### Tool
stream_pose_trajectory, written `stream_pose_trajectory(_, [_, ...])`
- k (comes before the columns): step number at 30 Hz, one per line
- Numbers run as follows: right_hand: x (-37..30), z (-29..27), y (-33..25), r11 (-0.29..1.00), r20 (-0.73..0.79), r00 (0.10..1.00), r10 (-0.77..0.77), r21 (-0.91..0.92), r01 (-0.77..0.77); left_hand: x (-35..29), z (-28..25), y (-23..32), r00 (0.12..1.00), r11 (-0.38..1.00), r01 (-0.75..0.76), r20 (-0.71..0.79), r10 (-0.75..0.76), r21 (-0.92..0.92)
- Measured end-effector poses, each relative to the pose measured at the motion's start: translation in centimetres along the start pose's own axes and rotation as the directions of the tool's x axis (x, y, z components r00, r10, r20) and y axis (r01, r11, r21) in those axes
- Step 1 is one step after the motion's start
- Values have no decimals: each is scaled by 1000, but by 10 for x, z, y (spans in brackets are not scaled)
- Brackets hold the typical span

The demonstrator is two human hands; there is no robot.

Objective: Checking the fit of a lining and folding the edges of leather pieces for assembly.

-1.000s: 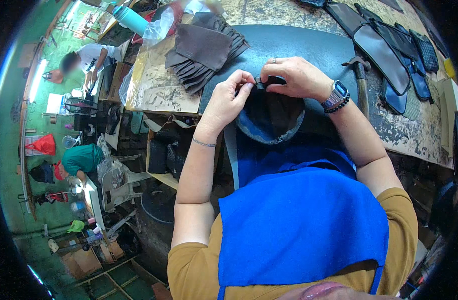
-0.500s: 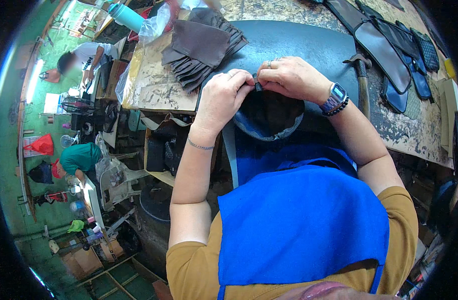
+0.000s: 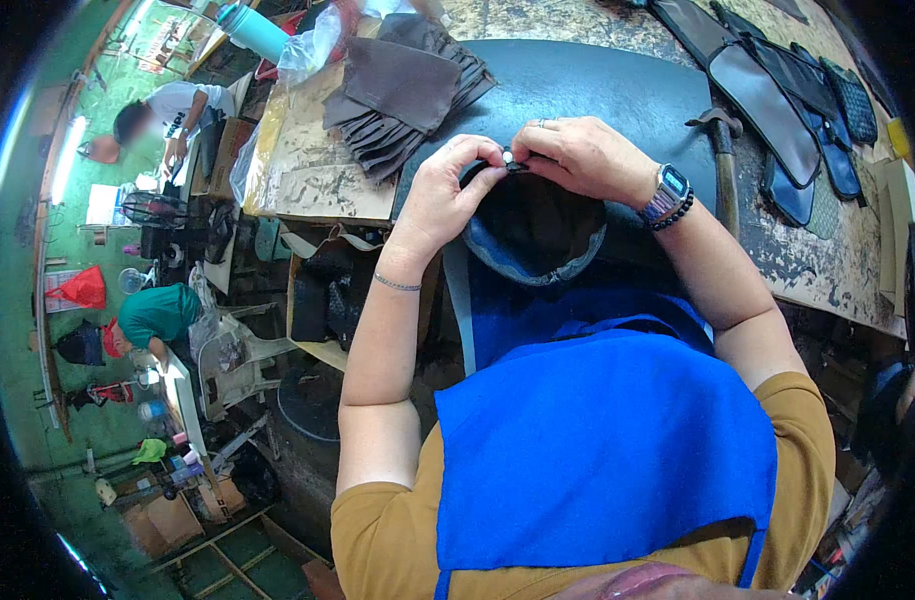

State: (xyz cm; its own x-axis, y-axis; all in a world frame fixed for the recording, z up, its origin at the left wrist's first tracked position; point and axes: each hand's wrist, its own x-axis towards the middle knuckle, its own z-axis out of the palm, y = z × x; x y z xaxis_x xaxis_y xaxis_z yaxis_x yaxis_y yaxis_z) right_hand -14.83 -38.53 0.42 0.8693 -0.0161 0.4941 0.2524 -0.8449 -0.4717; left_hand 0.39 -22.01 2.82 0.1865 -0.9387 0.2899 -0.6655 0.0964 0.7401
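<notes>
My left hand point(image 3: 446, 190) and my right hand point(image 3: 583, 155) meet above the far rim of a round, open-topped dark container point(image 3: 568, 268) with a greyish-blue edge. Between their fingertips is a small black piece point(image 3: 518, 168), and a small round white spot point(image 3: 509, 157) shows beside it. Thumb and finger of the left hand pinch one side; the right hand's fingers are closed on the other. What exactly the piece is, I cannot make out. Under the hands lies a smooth dark sheet point(image 3: 598, 80) on the worn table.
A stack of dark brown leather pieces point(image 3: 403, 85) lies to the left, near a turquoise bottle point(image 3: 253, 32). A hammer point(image 3: 723, 150) rests on the right, beside several black pouches point(image 3: 768, 100). Below the table's left edge stands an open box point(image 3: 323, 300). Two people work farther left.
My left hand has opened out a little, its thumb and finger spreading around the piece. A white spot now shows at the fingertips. The right hand has shifted only slightly.
</notes>
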Motion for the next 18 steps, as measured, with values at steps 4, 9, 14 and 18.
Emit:
stream_pose_trajectory(4, [1,-1,2,997,59,996,67,38,-69,-5,-5,-11,993,990,100,80,-92,-98])
stream_pose_trajectory(9, [0,-4,4,986,71,996,53,152,-63,-9,-6,-15,932,874,356,194,-307,-330])
stream_pose_trajectory(14, [1,-1,1,987,11,999,-35,157,33,-9,-4,-11,941,885,328,193,-277,-330])
stream_pose_trajectory(18, [1,-1,-2,986,11,999,-51,158,48,-9,-1,-9,955,925,288,147,-258,-248])
